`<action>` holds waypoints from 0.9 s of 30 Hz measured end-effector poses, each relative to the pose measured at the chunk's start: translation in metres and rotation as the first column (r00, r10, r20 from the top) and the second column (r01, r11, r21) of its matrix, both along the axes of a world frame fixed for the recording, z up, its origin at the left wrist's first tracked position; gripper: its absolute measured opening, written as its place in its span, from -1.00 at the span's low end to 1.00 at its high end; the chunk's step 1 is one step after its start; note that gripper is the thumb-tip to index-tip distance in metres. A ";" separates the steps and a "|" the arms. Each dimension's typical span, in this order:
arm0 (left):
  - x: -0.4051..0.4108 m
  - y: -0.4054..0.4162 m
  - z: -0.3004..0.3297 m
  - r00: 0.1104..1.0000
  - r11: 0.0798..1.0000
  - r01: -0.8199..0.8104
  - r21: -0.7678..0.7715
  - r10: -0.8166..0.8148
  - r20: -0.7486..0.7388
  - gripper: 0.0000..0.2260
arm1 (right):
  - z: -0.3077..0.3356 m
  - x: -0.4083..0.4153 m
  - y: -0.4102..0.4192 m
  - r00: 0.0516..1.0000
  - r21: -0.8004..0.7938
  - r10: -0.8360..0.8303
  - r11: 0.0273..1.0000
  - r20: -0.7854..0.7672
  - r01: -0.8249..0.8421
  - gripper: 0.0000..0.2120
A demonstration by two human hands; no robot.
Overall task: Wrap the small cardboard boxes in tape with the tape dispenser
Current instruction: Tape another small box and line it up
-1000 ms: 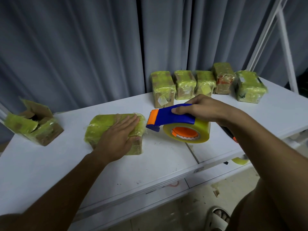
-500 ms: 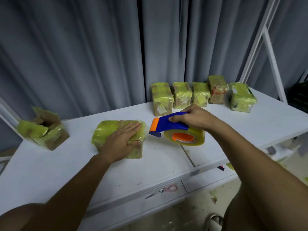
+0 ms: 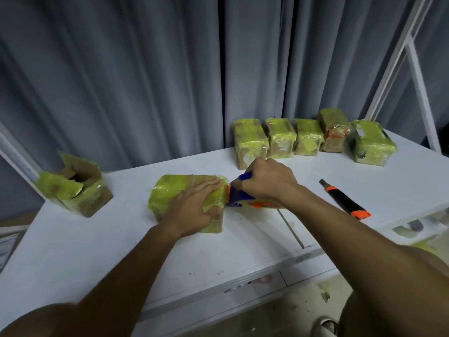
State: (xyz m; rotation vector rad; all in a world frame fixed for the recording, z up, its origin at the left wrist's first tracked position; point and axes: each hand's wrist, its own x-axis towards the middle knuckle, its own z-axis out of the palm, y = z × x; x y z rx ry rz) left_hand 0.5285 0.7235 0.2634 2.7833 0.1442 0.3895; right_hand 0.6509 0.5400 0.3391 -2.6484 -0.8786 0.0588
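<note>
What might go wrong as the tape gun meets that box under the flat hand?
The left hand lies flat on the box, fingertips near the tape dispenser that the right hand grips; its cutting edge might nick them. The utility knife lies beside the right forearm, which could knock it off the table.

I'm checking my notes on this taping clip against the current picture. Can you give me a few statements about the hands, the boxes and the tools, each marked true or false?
1. The left hand lies flat on the wrapped box. True.
2. The right hand is empty. False: it grips the tape dispenser at the box's right end.
3. Five wrapped boxes line the table's back edge. True.
4. The box at far left is sealed. False: its flaps stand open.
5. A black and orange utility knife lies right of the right arm. True.
</note>
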 end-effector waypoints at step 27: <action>-0.014 -0.003 0.010 0.976 0.935 -0.115 -0.337 0.170 0.139 -0.73 | 0.018 -0.016 -0.028 0.959 0.483 0.257 0.858 -0.116 -0.172 -0.79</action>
